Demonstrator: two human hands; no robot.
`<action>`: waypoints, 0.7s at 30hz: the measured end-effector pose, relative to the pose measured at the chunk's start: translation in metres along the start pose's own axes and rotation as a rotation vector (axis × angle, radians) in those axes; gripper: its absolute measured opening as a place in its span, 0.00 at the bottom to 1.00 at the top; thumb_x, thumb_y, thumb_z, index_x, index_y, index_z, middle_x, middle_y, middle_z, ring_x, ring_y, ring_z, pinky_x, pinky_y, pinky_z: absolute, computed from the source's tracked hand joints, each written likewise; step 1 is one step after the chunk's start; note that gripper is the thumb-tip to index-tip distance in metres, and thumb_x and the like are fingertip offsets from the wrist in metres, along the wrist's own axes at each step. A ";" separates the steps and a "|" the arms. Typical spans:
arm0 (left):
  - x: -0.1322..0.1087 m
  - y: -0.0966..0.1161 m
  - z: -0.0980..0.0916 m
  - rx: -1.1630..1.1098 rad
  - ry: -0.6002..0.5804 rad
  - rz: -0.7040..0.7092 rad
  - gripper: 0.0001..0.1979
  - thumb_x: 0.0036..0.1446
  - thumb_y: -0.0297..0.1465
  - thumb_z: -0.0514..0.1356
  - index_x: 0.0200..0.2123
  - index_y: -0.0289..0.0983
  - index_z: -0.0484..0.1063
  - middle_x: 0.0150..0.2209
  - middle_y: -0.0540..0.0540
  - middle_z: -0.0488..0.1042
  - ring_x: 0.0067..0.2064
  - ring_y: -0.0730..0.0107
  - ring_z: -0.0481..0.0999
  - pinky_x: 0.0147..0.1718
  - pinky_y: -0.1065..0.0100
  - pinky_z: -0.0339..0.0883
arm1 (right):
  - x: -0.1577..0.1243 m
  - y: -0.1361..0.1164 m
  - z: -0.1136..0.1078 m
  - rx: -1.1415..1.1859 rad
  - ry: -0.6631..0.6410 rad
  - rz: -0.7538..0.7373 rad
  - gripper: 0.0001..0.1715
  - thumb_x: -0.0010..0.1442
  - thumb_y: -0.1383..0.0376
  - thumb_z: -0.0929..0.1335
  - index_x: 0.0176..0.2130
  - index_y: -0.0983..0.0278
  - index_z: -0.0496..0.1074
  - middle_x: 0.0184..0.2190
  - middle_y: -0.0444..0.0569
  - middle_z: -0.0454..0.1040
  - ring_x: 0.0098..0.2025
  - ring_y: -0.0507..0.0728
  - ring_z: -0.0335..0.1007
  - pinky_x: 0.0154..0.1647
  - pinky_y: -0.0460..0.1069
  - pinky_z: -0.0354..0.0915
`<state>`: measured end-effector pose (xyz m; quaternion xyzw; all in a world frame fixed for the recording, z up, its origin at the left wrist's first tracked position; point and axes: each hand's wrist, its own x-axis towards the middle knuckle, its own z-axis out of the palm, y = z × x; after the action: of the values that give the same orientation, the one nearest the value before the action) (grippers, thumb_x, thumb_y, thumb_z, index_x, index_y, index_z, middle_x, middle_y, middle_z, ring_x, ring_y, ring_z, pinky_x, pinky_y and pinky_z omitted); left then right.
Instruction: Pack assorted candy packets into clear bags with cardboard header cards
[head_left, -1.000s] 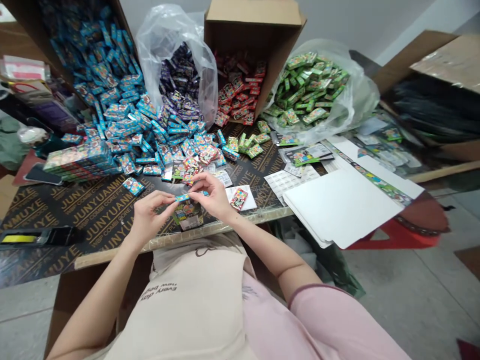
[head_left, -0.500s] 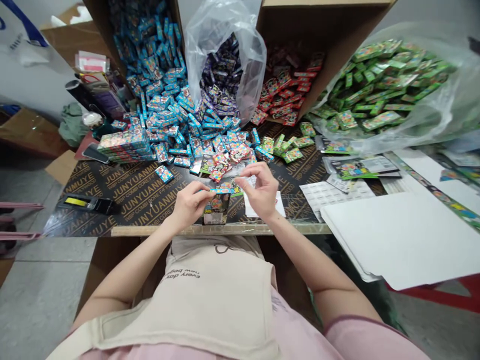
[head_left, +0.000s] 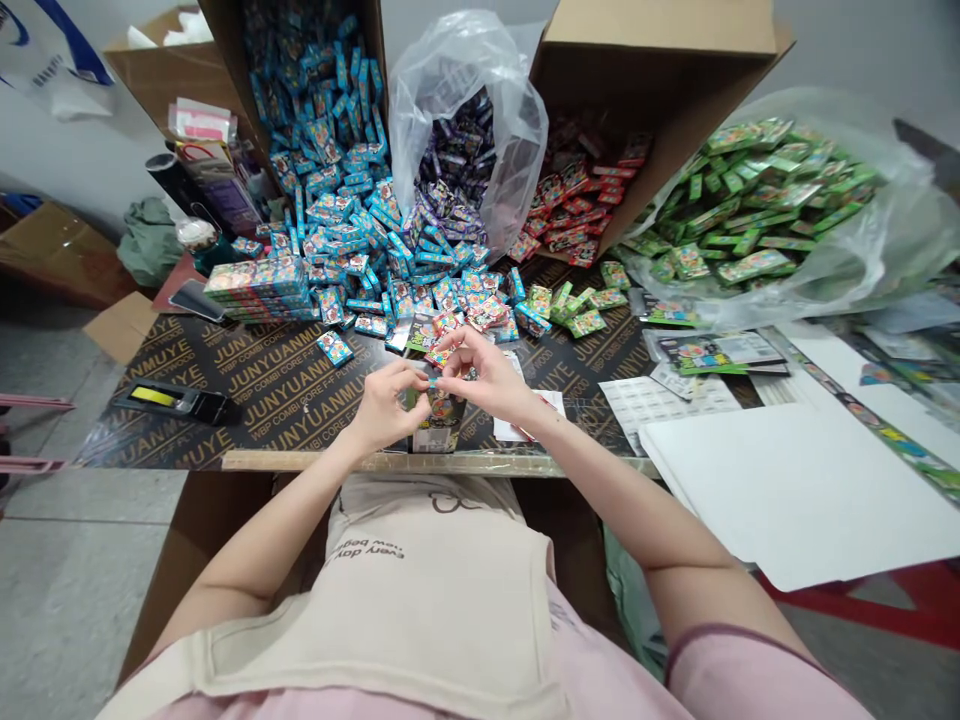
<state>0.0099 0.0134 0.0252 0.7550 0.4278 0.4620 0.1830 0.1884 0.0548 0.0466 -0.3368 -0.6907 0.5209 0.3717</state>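
My left hand (head_left: pixel 391 405) is closed in a pinch at the front of the table. Between its fingertips and those of my right hand (head_left: pixel 484 378) shows a sliver of a small blue packet (head_left: pixel 433 384), mostly covered by the fingers. My right hand is pinched too, meeting the left from the other side. Right beneath the fingertips is a dark printed pouch (head_left: pixel 435 438) near the table's front edge, its upper part hidden by the hands. A white paper piece (head_left: pixel 514 428) lies partly under my right wrist. Just behind the hands are loose red packets (head_left: pixel 487 312).
Blue packets (head_left: pixel 352 215) spill from a carton at the back. Purple packets (head_left: pixel 454 160) fill a clear bag, red ones (head_left: pixel 574 205) a box (head_left: pixel 660 30), green ones (head_left: pixel 780 200) another bag. A tape dispenser (head_left: pixel 176 402) lies left; white sheets (head_left: pixel 795 490) lie right.
My right hand has moved left and down to meet my left hand at the blue packet. The blue strip that showed above the pouch is now mostly covered by fingers.
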 end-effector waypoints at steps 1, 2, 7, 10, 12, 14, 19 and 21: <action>-0.001 0.000 0.001 0.000 0.007 0.002 0.02 0.48 0.25 0.62 0.26 0.36 0.72 0.30 0.46 0.75 0.32 0.68 0.76 0.33 0.67 0.68 | 0.000 0.001 0.001 -0.018 0.005 -0.005 0.19 0.51 0.64 0.73 0.41 0.60 0.63 0.23 0.37 0.68 0.26 0.50 0.67 0.29 0.47 0.61; -0.002 0.000 0.002 0.003 0.018 -0.003 0.02 0.48 0.27 0.63 0.26 0.36 0.72 0.30 0.46 0.75 0.32 0.68 0.76 0.32 0.67 0.68 | 0.000 0.002 0.002 -0.037 0.010 -0.009 0.19 0.51 0.65 0.72 0.41 0.60 0.63 0.23 0.37 0.68 0.26 0.50 0.67 0.30 0.47 0.61; -0.003 -0.002 0.009 0.024 0.085 -0.077 0.10 0.51 0.32 0.65 0.22 0.37 0.69 0.27 0.48 0.74 0.30 0.69 0.74 0.30 0.68 0.66 | -0.004 0.002 0.006 -0.161 0.063 -0.020 0.16 0.51 0.68 0.70 0.40 0.60 0.64 0.24 0.38 0.70 0.27 0.51 0.67 0.32 0.47 0.60; -0.003 -0.001 0.011 -0.004 0.084 -0.094 0.10 0.52 0.30 0.64 0.22 0.37 0.69 0.26 0.48 0.73 0.30 0.69 0.74 0.30 0.68 0.66 | -0.007 0.008 0.013 -0.103 0.181 0.025 0.19 0.48 0.67 0.72 0.40 0.59 0.64 0.25 0.38 0.68 0.28 0.51 0.65 0.32 0.47 0.60; -0.008 0.000 0.015 -0.062 0.096 -0.167 0.07 0.50 0.31 0.66 0.25 0.38 0.71 0.28 0.48 0.74 0.31 0.69 0.74 0.32 0.68 0.67 | -0.008 0.016 0.018 0.095 0.219 0.167 0.22 0.44 0.65 0.73 0.40 0.59 0.63 0.24 0.37 0.65 0.26 0.51 0.63 0.28 0.46 0.59; -0.016 -0.002 0.022 -0.187 0.099 -0.311 0.11 0.46 0.33 0.69 0.33 0.38 0.74 0.31 0.48 0.76 0.33 0.68 0.75 0.34 0.68 0.69 | -0.009 0.024 0.022 0.321 0.211 0.346 0.23 0.44 0.63 0.72 0.40 0.58 0.63 0.22 0.36 0.64 0.23 0.50 0.60 0.24 0.45 0.57; -0.041 -0.017 0.007 -0.385 -0.033 -0.536 0.13 0.50 0.37 0.66 0.37 0.35 0.76 0.35 0.45 0.80 0.36 0.63 0.79 0.37 0.63 0.73 | -0.008 0.048 0.002 0.427 0.288 0.402 0.21 0.53 0.51 0.68 0.44 0.57 0.64 0.28 0.40 0.70 0.26 0.51 0.65 0.27 0.46 0.61; -0.046 -0.029 -0.024 -0.172 0.021 -0.481 0.12 0.52 0.36 0.65 0.38 0.36 0.77 0.36 0.46 0.80 0.37 0.63 0.79 0.40 0.63 0.72 | -0.009 0.062 -0.020 0.165 0.400 0.291 0.21 0.56 0.47 0.65 0.43 0.57 0.66 0.35 0.46 0.72 0.35 0.55 0.69 0.35 0.50 0.64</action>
<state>-0.0342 -0.0100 -0.0069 0.6082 0.5561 0.4479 0.3468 0.2150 0.0703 -0.0112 -0.4975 -0.5027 0.5466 0.4483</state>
